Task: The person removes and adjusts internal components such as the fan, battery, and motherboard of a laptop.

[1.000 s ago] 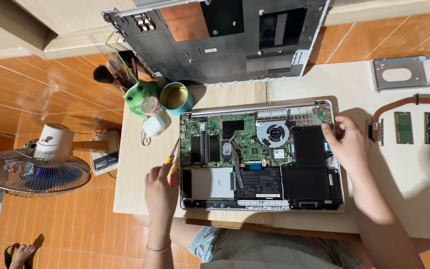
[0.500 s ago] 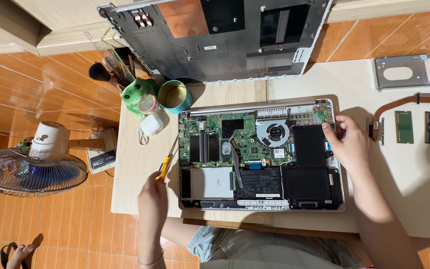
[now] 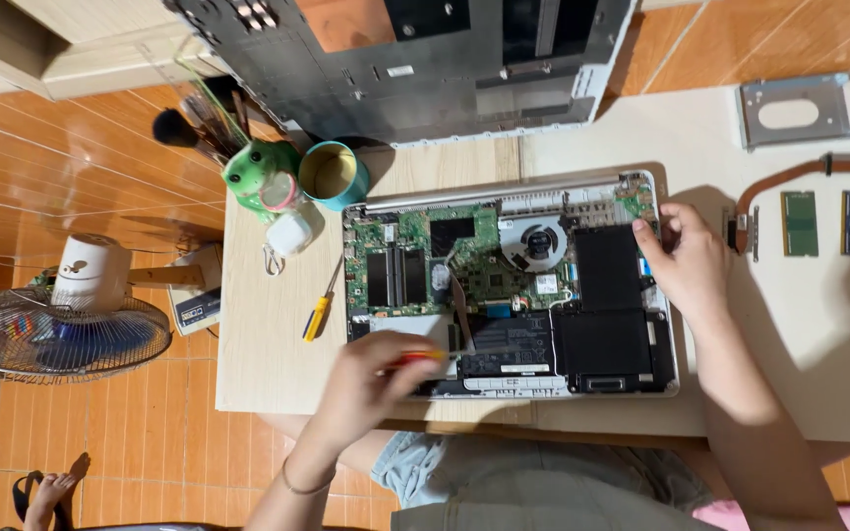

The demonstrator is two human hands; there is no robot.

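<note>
- Laptop [image 3: 514, 285] lies open-backed on the table [image 3: 268, 344].
- Left hand [image 3: 376, 379], at 7 o'clock, has its grip closed around a red screwdriver [image 3: 425, 357].
- Right hand [image 3: 686, 261], at 3 o'clock, rests loosely open on the laptop's edge.
- Yellow screwdriver [image 3: 319, 313] lies at 9 o'clock.

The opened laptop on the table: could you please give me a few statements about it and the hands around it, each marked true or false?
1. The left hand holds a red-handled screwdriver over the opened laptop. True.
2. The right hand is lifted well clear of the laptop. False: it rests on the laptop's right edge.
3. A yellow-handled screwdriver lies on the table to the left of the laptop. True.
4. The two memory modules lie inside the laptop. False: they lie on the table to its right.
5. The standing fan is on the table. False: it stands on the floor at the left.
</note>
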